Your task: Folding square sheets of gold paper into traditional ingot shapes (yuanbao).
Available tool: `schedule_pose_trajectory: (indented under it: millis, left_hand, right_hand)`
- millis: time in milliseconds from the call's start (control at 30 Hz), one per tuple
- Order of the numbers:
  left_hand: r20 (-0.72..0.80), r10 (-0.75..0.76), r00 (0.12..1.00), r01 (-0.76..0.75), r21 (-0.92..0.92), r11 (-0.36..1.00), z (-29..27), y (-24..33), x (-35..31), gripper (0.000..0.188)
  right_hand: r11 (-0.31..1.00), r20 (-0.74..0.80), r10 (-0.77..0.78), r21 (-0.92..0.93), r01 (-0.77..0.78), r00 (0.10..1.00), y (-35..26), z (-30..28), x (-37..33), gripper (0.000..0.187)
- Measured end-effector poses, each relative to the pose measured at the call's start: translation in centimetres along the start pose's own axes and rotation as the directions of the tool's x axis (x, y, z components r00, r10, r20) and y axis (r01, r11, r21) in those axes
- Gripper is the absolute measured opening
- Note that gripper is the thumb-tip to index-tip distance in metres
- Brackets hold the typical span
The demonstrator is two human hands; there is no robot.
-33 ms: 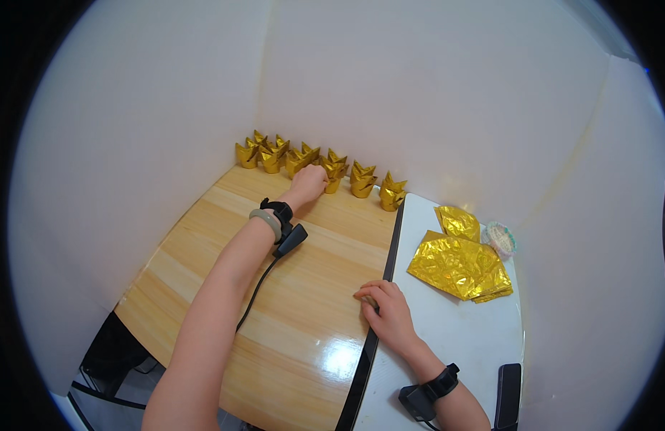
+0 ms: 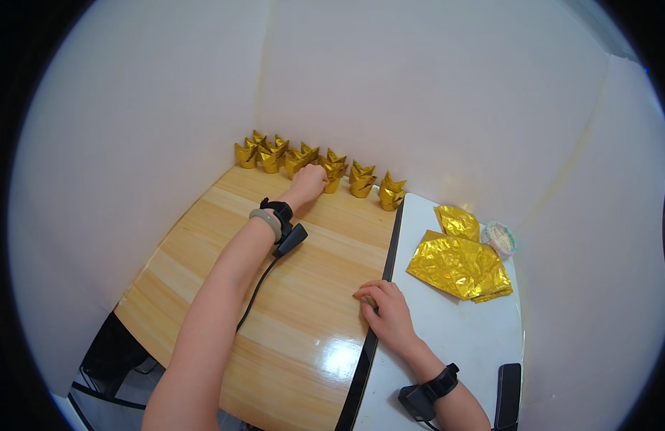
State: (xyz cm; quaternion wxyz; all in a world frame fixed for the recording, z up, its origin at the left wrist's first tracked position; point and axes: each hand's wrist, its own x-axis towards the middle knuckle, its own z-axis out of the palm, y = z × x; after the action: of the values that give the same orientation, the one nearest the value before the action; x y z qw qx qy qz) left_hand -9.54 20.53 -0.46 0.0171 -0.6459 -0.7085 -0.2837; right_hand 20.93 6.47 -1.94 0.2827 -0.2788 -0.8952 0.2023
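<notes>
My left hand (image 2: 308, 184) reaches to the back of the wooden tabletop, its fingers curled in against a folded gold foil-paper ingot (image 2: 334, 171). The fingertips are partly hidden. Just behind the hand stands another gold ingot (image 2: 299, 159), with several more in the same row along the back wall. At the row's right end is one gold ingot (image 2: 392, 192) by the dark table edge. My right hand (image 2: 390, 312) rests across the seam of the two surfaces, fingers loosely bent and apart, with nothing seen in it.
Flat gold foil sheets (image 2: 462, 267) lie on the white surface at right, beside a small round container (image 2: 499, 238) with pale contents. A dark oblong object (image 2: 508, 395) is at the lower right. White walls close in the back and sides. A black cable (image 2: 255, 294) trails from my left wrist device.
</notes>
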Motion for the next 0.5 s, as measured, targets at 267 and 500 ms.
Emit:
schedule_pose_trajectory:
  millis: [267, 500]
  left_hand:
    - [-0.041, -0.002, 0.999, 0.002, -0.004, 1.0, 0.6, -0.6, 0.9, 0.012]
    - [-0.002, 0.039, 0.999, -0.039, -0.019, 0.999, 0.3, -1.0, 1.2, 0.014]
  right_hand:
    - [1.0, -0.014, -0.014, -0.002, 0.014, 1.0, -0.3, 0.0, 0.1, 0.016]
    - [1.0, 0.002, 0.005, -0.025, -0.005, 1.0, -0.2, 0.1, 0.1, 0.017]
